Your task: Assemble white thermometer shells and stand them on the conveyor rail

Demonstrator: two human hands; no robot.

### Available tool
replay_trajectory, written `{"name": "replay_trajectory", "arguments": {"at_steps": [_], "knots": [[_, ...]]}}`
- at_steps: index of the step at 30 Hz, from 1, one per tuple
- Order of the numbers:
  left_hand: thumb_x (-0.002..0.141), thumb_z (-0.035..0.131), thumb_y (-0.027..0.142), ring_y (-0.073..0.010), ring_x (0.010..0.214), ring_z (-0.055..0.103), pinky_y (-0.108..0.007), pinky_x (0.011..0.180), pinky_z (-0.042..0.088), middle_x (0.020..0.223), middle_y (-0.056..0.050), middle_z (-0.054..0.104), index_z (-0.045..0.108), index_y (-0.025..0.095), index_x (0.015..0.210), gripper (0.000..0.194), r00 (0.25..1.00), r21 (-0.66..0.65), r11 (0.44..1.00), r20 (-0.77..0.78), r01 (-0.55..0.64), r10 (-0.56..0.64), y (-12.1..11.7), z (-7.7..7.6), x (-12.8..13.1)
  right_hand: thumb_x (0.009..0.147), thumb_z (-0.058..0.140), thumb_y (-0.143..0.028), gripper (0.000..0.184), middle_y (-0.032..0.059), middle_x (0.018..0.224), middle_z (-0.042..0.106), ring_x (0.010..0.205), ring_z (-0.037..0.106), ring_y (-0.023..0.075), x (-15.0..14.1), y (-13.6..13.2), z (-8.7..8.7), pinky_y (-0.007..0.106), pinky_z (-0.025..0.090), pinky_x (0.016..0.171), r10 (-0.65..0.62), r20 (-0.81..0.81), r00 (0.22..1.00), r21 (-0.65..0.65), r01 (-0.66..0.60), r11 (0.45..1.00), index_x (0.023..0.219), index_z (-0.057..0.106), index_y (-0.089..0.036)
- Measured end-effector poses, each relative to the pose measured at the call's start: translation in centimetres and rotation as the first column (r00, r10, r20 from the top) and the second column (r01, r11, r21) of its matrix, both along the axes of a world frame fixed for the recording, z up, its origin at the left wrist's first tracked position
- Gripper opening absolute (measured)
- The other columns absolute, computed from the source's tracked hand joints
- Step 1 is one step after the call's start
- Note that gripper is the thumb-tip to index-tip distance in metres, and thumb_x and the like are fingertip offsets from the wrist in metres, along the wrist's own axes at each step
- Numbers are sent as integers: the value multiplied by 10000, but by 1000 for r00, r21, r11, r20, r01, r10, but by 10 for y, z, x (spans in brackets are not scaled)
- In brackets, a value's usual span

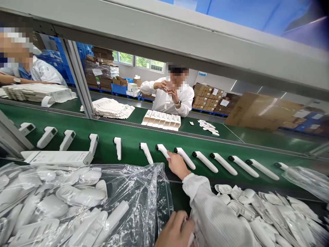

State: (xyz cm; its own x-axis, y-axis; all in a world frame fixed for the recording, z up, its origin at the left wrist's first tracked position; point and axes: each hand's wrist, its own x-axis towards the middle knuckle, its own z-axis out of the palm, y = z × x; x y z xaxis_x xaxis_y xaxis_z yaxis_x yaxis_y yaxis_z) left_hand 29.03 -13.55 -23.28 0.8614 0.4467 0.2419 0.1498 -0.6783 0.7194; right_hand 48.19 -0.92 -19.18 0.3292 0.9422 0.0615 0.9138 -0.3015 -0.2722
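My right hand (177,165) reaches out in a white sleeve to the green conveyor belt (128,144). Its fingers are closed on the handle end of a white thermometer-shaped device (162,149) that lies in a row of like devices (221,162) across the belt. My left hand (174,229) is low at the frame's bottom, beside a clear plastic bag (144,192). Its fingers are curled around something white that I cannot make out.
The bag at the left holds several white plastic shells (64,202). A heap of small white covers (269,209) lies at the right. A white carton (56,157) rests by the belt. Across the belt a person (169,96) works behind boxes (161,120) and leaflets (113,108).
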Motion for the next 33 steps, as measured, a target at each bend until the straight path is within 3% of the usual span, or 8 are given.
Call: {"name": "replay_trajectory", "arguments": {"at_steps": [7, 15, 17, 20, 22, 24, 28, 33], "knots": [[734, 534, 70, -219, 878, 595, -294, 789, 439, 1005, -43, 583, 596, 239, 857, 218, 958, -428, 874, 61, -230, 281, 23, 39, -3, 964, 559, -349, 383, 118, 1224, 681, 1064, 657, 241, 32, -62, 48, 363, 510, 924, 180, -314, 932, 247, -103, 963, 1297, 633, -175], [730, 670, 187, -200, 783, 559, -264, 714, 405, 869, -6, 623, 635, 238, 807, 99, 902, -655, 700, 64, -285, 427, 40, 42, -1, 905, 646, -404, 397, 49, 1235, 694, 1069, 663, 224, 24, -144, 71, 337, 542, 876, 352, -759, 548, 46, -494, 868, 1282, 657, -278], [750, 699, 256, -168, 696, 519, -240, 631, 384, 801, 11, 599, 621, 236, 814, 102, 910, -802, 545, 4, -244, 414, 43, 44, -2, 873, 692, -397, 464, 58, 1267, 671, 1037, 670, 209, 23, -149, 67, 332, 547, 866, 259, -897, 358, 67, -470, 880, 1315, 628, -272], [726, 772, 343, -129, 599, 461, -220, 560, 359, 694, 37, 531, 604, 236, 817, 219, 927, -984, 165, -2, -69, 374, 44, 49, -3, 804, 781, -360, 542, 80, 1195, 681, 965, 676, 193, 20, -148, 60, 332, 548, 854, 188, -978, 93, 132, -420, 898, 1308, 628, -231], [672, 833, 340, -117, 570, 456, -223, 549, 373, 665, 40, 517, 609, 233, 814, 286, 927, -999, -28, 30, 43, 374, 43, 51, -2, 786, 805, -323, 510, 72, 1109, 690, 929, 667, 180, 15, -143, 54, 315, 544, 828, 205, -979, 22, 181, -377, 908, 1260, 653, -211], [646, 863, 336, -114, 552, 466, -234, 542, 392, 663, 31, 530, 622, 229, 811, 311, 926, -988, -116, 52, 102, 374, 41, 53, 0, 777, 816, -292, 415, 50, 1031, 690, 896, 653, 163, 9, -136, 47, 290, 532, 800, 240, -971, -1, 228, -324, 918, 1162, 687, -206], [626, 868, 327, -143, 628, 545, -247, 558, 437, 737, -3, 586, 636, 233, 844, 332, 912, -971, -162, 97, 174, 398, 44, 54, 6, 748, 840, -334, 267, 28, 969, 677, 876, 633, 157, 3, -121, 39, 307, 505, 841, 307, -952, 1, 302, -184, 936, 910, 679, -195], [660, 795, 253, -180, 813, 573, -257, 561, 465, 1037, -41, 608, 655, 246, 975, 345, 867, -998, -7, 47, 57, 497, 58, 51, 9, 750, 803, -461, 366, 6, 857, 658, 766, 626, 164, 25, -99, 42, 315, 516, 726, 253, -958, 135, 264, 68, 962, 972, 643, -217]]}}
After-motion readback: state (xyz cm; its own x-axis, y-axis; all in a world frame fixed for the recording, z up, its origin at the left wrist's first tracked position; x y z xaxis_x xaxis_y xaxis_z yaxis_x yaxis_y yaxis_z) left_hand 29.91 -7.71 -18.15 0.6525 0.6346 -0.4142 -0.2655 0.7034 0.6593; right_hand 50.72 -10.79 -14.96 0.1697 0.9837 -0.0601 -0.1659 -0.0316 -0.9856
